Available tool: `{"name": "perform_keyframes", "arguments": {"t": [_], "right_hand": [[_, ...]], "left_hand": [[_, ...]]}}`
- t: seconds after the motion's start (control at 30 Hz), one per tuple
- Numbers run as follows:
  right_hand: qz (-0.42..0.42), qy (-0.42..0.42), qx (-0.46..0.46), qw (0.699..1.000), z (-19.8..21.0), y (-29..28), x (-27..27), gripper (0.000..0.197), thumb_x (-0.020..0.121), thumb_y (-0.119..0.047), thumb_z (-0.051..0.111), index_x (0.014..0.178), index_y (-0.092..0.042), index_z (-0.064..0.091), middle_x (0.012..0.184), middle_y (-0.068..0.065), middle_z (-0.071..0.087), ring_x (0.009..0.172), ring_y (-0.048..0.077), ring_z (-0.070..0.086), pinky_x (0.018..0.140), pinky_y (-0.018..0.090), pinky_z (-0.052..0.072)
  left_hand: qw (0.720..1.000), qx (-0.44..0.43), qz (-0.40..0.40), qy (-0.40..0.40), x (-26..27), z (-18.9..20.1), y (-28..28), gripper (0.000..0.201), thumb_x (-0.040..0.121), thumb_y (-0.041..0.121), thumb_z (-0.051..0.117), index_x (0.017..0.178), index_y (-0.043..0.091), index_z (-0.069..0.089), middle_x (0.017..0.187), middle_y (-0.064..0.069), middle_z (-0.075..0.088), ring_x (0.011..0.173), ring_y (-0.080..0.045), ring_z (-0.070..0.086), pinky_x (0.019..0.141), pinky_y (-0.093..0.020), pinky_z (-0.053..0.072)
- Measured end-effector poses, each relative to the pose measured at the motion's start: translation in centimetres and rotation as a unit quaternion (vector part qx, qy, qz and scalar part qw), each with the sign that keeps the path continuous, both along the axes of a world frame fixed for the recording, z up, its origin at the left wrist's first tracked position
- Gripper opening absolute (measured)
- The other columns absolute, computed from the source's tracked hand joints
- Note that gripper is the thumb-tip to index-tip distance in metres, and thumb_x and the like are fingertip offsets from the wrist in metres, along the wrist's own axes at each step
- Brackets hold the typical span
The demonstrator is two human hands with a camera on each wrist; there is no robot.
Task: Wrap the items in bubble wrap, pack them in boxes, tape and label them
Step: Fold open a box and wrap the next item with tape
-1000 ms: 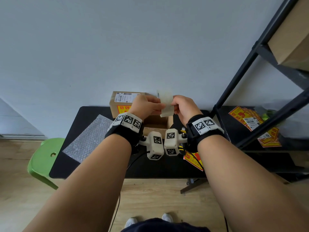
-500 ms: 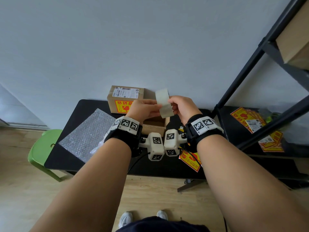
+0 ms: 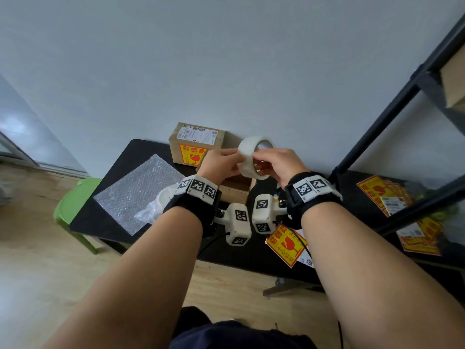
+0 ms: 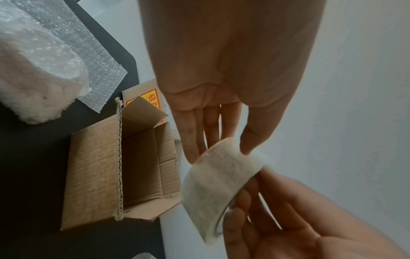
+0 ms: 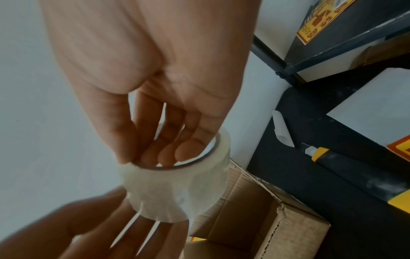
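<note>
Both hands are up over the middle of the bench working a roll of clear tape (image 3: 254, 157). The right hand (image 3: 276, 165) has its fingers hooked through the core with the thumb on the outside, so it's clamped on the roll. The left hand (image 3: 221, 165) has mostly straight fingers with the tips touching the roll's outer face, looks like it's feeling for the loose end.

Right below sits the open box (image 4: 119, 163), flaps up, and it looks empty inside from the left wrist view. The wrapped item (image 4: 33, 75) is beside it on the bench, partly on the flat bubble wrap sheet (image 3: 136, 190). A finished, labelled box (image 3: 196, 142) is at the back edge against the wall, with a fragile sticker (image 3: 285, 244) at the front edge.

My take: turn the roll slowly with the right hand and drag a fingernail across the surface until it catches the seam, then peel a short tab and fold it back. There's a utility knife (image 5: 319, 154) on the bench for cutting.
</note>
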State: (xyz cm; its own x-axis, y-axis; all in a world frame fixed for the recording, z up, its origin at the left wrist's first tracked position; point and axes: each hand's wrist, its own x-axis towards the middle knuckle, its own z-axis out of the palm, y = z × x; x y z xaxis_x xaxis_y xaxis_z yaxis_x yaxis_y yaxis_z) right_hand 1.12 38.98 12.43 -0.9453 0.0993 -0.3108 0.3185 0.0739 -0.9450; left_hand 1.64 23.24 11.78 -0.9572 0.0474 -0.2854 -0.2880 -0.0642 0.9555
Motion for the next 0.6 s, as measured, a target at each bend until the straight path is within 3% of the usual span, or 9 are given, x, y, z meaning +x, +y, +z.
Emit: {"name": "perform_keyframes", "arguments": {"t": [0.07, 0.2, 0.43, 0.6], "right_hand": [[0.011, 0.001, -0.011, 1.0, 0.2, 0.0, 0.0, 0.012, 0.078, -0.015, 0.078, 0.081, -0.004, 0.075, 0.078, 0.014, 0.072, 0.071, 0.024, 0.067, 0.08, 0.04, 0.054], [0.01, 0.003, -0.026, 1.0, 0.7, -0.4, -0.4, 0.009, 0.082, -0.01, 0.075, 0.082, -0.001, 0.073, 0.072, 0.011, 0.07, 0.061, 0.019, 0.066, 0.069, 0.033, 0.054], [-0.014, 0.004, -0.088, 0.996, 1.3, -2.2, -1.3, 0.013, 0.086, -0.004, 0.07, 0.094, 0.005, 0.07, 0.071, 0.01, 0.069, 0.058, 0.016, 0.065, 0.059, 0.024, 0.055], [-0.036, 0.0, -0.082, 0.996, 1.2, -3.3, -1.9, 0.009, 0.085, -0.005, 0.071, 0.088, 0.004, 0.07, 0.071, 0.011, 0.068, 0.057, 0.018, 0.064, 0.058, 0.025, 0.054]], "left_hand": [[1.0, -0.001, 0.004, 0.001, -0.1, 0.0, 0.1, 0.028, 0.087, 0.009, 0.065, 0.115, 0.009, 0.07, 0.105, -0.015, 0.072, 0.1, -0.023, 0.069, 0.083, -0.032, 0.059], [1.0, 0.011, -0.003, 0.011, -0.5, 0.3, -0.1, 0.025, 0.087, 0.01, 0.067, 0.112, 0.007, 0.07, 0.101, -0.013, 0.073, 0.094, -0.019, 0.07, 0.071, -0.024, 0.059], [0.999, 0.034, -0.035, 0.015, -2.1, 0.7, -2.1, 0.027, 0.087, 0.009, 0.067, 0.113, 0.009, 0.071, 0.098, -0.008, 0.074, 0.088, -0.014, 0.071, 0.074, -0.023, 0.058], [0.999, 0.005, -0.03, 0.032, -3.1, 0.8, -3.1, 0.016, 0.085, 0.004, 0.067, 0.098, 0.012, 0.074, 0.093, -0.011, 0.073, 0.091, -0.02, 0.07, 0.084, -0.035, 0.059]]}}
